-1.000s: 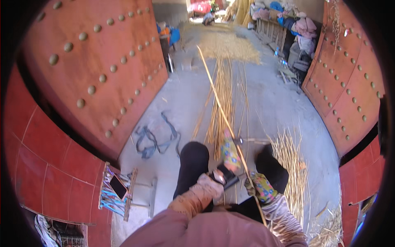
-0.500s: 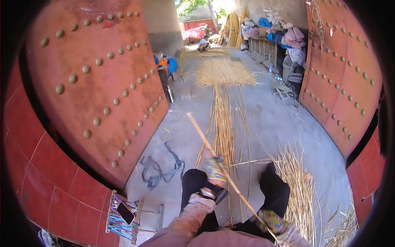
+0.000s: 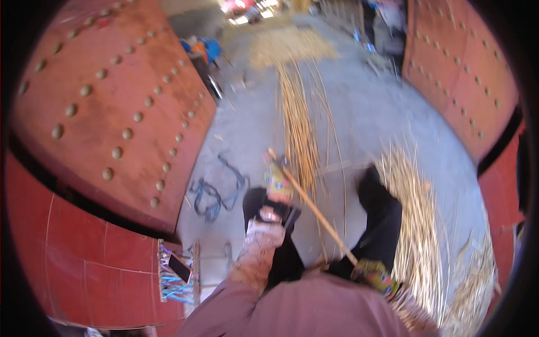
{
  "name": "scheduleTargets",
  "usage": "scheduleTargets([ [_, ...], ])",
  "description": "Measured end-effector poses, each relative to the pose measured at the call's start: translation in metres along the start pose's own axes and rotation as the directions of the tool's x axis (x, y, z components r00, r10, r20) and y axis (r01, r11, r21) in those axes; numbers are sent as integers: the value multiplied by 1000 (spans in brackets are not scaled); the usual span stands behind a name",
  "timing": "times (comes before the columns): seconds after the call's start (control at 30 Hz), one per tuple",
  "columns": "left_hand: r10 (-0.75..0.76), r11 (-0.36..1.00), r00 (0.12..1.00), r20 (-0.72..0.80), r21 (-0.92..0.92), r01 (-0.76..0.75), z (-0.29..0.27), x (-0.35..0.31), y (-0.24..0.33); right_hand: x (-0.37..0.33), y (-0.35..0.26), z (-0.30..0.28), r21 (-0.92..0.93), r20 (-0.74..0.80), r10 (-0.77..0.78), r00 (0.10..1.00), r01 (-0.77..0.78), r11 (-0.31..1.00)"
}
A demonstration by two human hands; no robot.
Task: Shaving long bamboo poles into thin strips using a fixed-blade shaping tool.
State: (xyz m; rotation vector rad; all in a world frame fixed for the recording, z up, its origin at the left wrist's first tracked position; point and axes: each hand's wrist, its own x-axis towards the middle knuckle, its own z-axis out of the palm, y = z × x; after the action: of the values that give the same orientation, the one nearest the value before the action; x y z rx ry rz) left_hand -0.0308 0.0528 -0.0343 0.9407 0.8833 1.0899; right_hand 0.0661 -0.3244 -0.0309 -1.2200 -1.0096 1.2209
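A long, thin wooden stick (image 3: pixel 321 218) slants across my lap, from upper left to lower right. My left hand (image 3: pixel 277 182), in a patterned glove with a dark band at the wrist, is closed around it near its far end. The near end of the stick runs into my right hand (image 3: pixel 373 275), also in a patterned glove and closed on it beside my right thigh. Under and beyond the stick, a row of long straw-coloured stalks (image 3: pixel 300 126) lies on the floor between my feet. Motion blurs the finger details.
A pile of stalks (image 3: pixel 414 224) lies beside my right leg. A grey strap (image 3: pixel 209 199) is on the floor at left, near a woven stool (image 3: pixel 178 281) bearing a phone (image 3: pixel 179 268). Studded red doors (image 3: pixel 120 112) stand on both sides. Farther off lies a straw mat (image 3: pixel 292 45).
My view has tipped downward, and the floor things sit higher in it. My left hand is nearer the stick's far end than before. The stick no longer shows past my right hand.
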Motion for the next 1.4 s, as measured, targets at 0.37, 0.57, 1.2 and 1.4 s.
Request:
scheduleTargets([
  [0.37,-36,956,996,87,-286,60,-7,57,0,-45,31,11,-491,-143,-186,972,93,866],
  [0.57,75,927,997,2,-368,-69,-21,68,51,-122,90,-48,-130,-748,88,658,-275,953],
  [1.2,-330,939,944,3,-101,329,16,40,7,370,215,-222,-959,-263,-257,930,-281,-33],
  [1.4,-599,785,797,79,-137,604,15,34,25,308,364,-137,-564,-724,11,689,-602,565],
])
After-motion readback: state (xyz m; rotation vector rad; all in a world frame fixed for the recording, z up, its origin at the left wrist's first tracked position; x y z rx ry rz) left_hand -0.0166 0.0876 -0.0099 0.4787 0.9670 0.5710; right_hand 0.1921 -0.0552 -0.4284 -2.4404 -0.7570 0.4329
